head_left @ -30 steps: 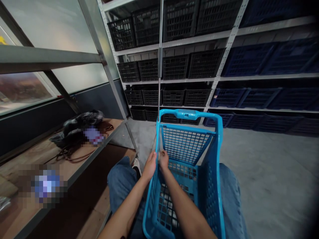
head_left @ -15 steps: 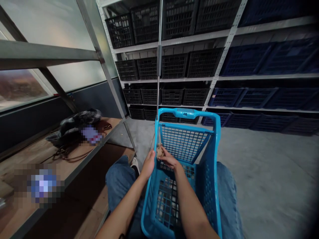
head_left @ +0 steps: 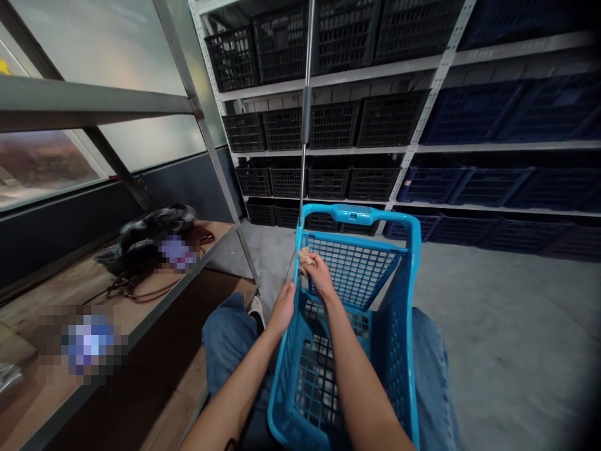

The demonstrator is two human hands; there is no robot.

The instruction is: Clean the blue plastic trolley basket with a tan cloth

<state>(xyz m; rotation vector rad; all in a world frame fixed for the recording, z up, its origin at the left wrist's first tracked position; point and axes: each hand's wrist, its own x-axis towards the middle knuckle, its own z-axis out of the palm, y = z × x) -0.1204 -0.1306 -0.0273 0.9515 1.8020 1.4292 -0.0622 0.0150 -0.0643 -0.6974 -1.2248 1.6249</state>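
Note:
A blue plastic shopping cart point(head_left: 413, 300) stands between my knees, its handle at the far end and its grid walls and floor showing. My right hand point(head_left: 320, 275) reaches inside and is closed on a crumpled tan cloth point(head_left: 305, 258), which touches the upper part of the left side near the handle. Lower on that same side, my left hand point(head_left: 283, 308) grips the cart's rim from outside; its fingertips are partly hidden. A thin metal pole point(head_left: 306, 119) rises upright from the cart's far left corner.
Shelving with black crates point(head_left: 334, 125) and dark blue crates point(head_left: 474, 113) stands beyond the cart. On the left, a metal-framed wooden shelf point(head_left: 154, 300) carries a dark checked cloth point(head_left: 154, 227), a brown strap and blurred items. Grey concrete floor point(head_left: 507, 326) lies to the right.
My right hand and the cloth have moved up along the cart's left side toward the handle. My left hand stays on the rim. The view has shifted slightly.

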